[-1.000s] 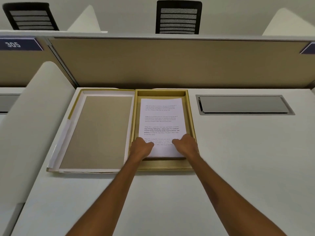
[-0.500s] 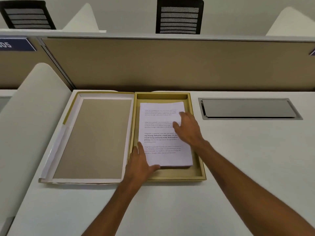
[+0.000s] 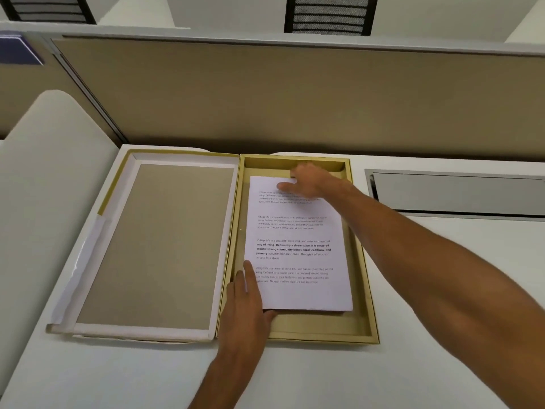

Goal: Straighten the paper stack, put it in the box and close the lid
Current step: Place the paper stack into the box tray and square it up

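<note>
A white desk [image 3: 427, 290] stands against a tan partition panel [image 3: 265, 93]; a rounded white side divider [image 3: 38, 187] bounds it at left, and a grey metal cable hatch [image 3: 460, 193] is set flush into its far right. Two black mesh chair backs [image 3: 328, 13] show beyond the partition. A shallow gold box [image 3: 364, 329] lies on the desk with its long axis running away from the viewer; its hinged lid [image 3: 159, 246] lies open flat just beside it at left, inner face up. The paper stack [image 3: 298, 255] rests inside the box, long axis parallel to the box's, printed side up, text reading from the near side, top edge toward the partition. The stack sits slightly askew, its near end shifted rightward. The left hand [image 3: 246, 302] lies flat and open, fingers extended along the stack's near left edge. The right hand [image 3: 309, 180] rests open on the far top edge, fingertips pressing the top sheet; neither grips anything.
</note>
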Demonstrator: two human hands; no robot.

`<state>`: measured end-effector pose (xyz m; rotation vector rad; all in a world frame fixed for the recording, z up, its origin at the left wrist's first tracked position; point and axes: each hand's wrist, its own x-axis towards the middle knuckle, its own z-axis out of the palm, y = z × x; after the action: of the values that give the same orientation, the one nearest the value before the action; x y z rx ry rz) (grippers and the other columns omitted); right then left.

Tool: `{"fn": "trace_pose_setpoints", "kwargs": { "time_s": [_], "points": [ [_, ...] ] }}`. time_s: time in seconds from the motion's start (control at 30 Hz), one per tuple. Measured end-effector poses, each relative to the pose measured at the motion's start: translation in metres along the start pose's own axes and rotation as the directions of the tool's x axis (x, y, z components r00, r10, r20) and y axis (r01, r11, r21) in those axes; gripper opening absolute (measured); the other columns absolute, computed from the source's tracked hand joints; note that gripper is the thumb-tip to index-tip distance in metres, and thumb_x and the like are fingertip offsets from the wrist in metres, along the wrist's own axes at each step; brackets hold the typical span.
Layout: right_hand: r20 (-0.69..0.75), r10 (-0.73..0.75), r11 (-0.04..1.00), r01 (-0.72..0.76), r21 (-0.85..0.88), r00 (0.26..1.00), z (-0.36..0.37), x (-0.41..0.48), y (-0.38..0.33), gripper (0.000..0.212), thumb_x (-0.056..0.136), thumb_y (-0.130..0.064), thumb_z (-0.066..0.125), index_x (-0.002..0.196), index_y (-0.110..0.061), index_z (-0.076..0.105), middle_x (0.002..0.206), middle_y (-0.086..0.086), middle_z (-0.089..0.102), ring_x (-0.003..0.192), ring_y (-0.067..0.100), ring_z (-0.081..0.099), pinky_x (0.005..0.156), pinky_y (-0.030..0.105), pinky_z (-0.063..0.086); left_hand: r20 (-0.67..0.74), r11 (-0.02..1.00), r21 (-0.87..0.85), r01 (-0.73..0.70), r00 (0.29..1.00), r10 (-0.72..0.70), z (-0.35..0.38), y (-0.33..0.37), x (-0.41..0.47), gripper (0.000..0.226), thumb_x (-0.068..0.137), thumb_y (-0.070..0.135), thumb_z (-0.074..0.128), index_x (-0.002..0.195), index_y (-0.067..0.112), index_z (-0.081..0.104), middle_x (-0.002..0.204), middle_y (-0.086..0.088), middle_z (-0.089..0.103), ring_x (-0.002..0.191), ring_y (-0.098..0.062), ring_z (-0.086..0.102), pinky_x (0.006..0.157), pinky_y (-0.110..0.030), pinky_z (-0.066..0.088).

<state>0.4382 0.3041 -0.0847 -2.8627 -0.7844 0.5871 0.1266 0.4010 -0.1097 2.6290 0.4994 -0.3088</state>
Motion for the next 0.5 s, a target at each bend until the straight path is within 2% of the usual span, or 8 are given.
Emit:
{"fn": "trace_pose_setpoints", "kwargs": {
  "time_s": [0.07,0.23,0.4,0.5],
  "points": [
    [-0.026,0.001,1.0,-0.001,-0.006,1.0,0.005,0.003,0.001,0.063,0.088,-0.069,0.05,0.103,-0.01,0.067,0.107,0.008,0.064,0.087,0.021,0.057,0.069,0.034,0.042,-0.014,1.0,0.017,-0.007,1.0,0.008,0.0,0.0,0.001,0.116,0.084,0.051,0.069,0.154,0.017,-0.018,0.155,-0.002,0.025,0.136,-0.017,0.032,0.102,-0.032,0.047],
    [-0.084,-0.018,0.999,0.015,-0.039,0.996,0.015,0.0,0.0,0.067,0.087,-0.069,0.051,0.113,-0.009,0.066,0.115,0.009,0.062,0.096,0.023,0.055,0.074,0.035,0.041,0.01,0.999,0.042,-0.004,1.0,0.003,-0.003,-0.001,0.003,0.109,0.084,0.052,0.069,0.155,0.017,-0.006,0.155,-0.003,0.031,0.136,-0.02,0.037,0.102,-0.034,0.047],
    [-0.105,-0.035,0.998,0.029,-0.057,0.994,0.018,-0.006,0.0,0.071,0.089,-0.067,0.051,0.125,-0.007,0.063,0.126,0.011,0.06,0.112,0.029,0.057,0.091,0.041,0.045,0.029,0.999,0.031,0.016,0.999,-0.017,-0.006,0.001,0.002,0.108,0.083,0.054,0.069,0.154,0.017,-0.004,0.156,-0.004,0.032,0.14,-0.021,0.036,0.105,-0.036,0.046],
    [-0.114,-0.026,0.997,0.018,-0.074,0.993,0.01,-0.017,-0.002,0.075,0.09,-0.071,0.044,0.133,-0.01,0.058,0.138,0.012,0.056,0.125,0.031,0.051,0.106,0.048,0.035,0.065,0.999,0.019,0.032,0.997,-0.033,-0.01,0.003,0.003,0.118,0.082,0.054,0.071,0.154,0.016,-0.014,0.158,-0.006,0.027,0.142,-0.023,0.034,0.106,-0.037,0.044]
  ]
}}
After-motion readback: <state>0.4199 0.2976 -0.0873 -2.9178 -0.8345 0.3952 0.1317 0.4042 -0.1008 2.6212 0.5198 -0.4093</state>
